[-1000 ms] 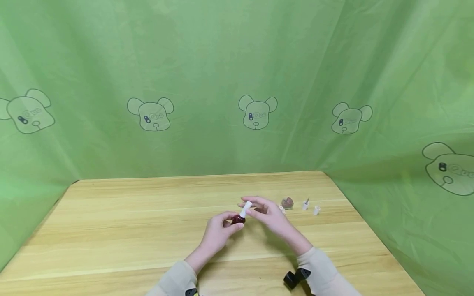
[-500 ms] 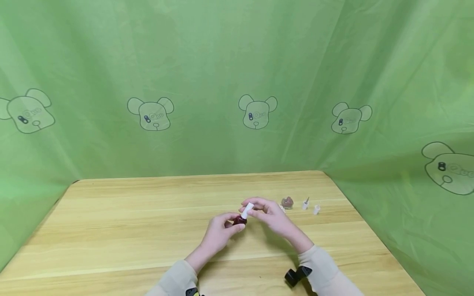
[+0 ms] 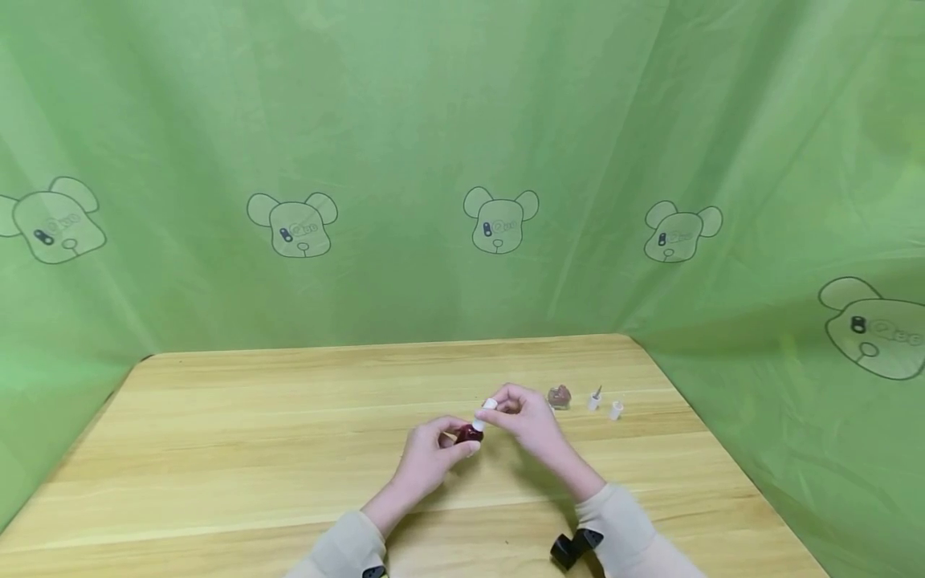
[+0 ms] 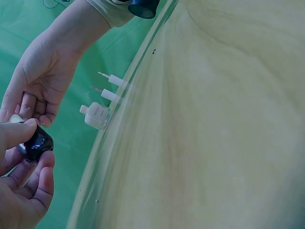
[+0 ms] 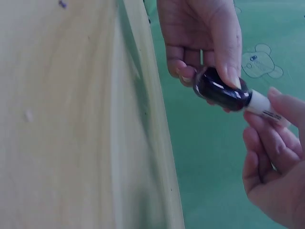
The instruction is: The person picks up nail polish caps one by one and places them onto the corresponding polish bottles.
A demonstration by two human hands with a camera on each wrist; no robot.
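Note:
Dark red nail polish fills a small glass bottle (image 3: 468,434), held between the thumb and fingers of my left hand (image 3: 426,456). Its white cap (image 5: 262,104) is on the neck and tilts toward the right. My right hand (image 3: 529,416) pinches that cap between thumb and fingers. In the right wrist view the bottle lies across the left fingers, with the left thumb (image 5: 231,71) pressed on its side. Both hands are close together over the middle of the wooden table.
Right of the hands, a nail polish bottle (image 3: 559,396) without a cap is on the table (image 3: 289,417). Beside it two white caps stand with their brushes up, a nearer cap (image 3: 616,411) and a farther cap (image 3: 595,400). Green curtain (image 3: 405,144) surrounds the table.
My right fingers have shifted on the cap and now cover more of it. The left hand keeps its hold on the bottle, almost in the same place.

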